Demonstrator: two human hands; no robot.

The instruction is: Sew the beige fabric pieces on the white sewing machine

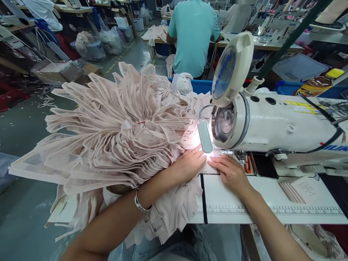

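My left hand (191,164) lies with its fingers stretched flat on pale pink fabric (202,170) beneath the head of a white sewing machine (261,123). Just to the right, my right hand (231,172) has its fingers extended leftward, the tips touching the same lit work area. The needle is hidden behind a small grey lamp (205,137). A large bundle of pale pink garment pieces (119,127), tied near its middle with a thin red strand, spreads out left of the machine and under my left forearm.
A printed ruler (272,210) runs along the white table's front edge. A dark phone (265,165), orange-handled scissors (247,165) and a stack of cards (301,190) lie to the right. A bottle (319,84) stands behind the machine. A person in a turquoise shirt (193,36) sits ahead.
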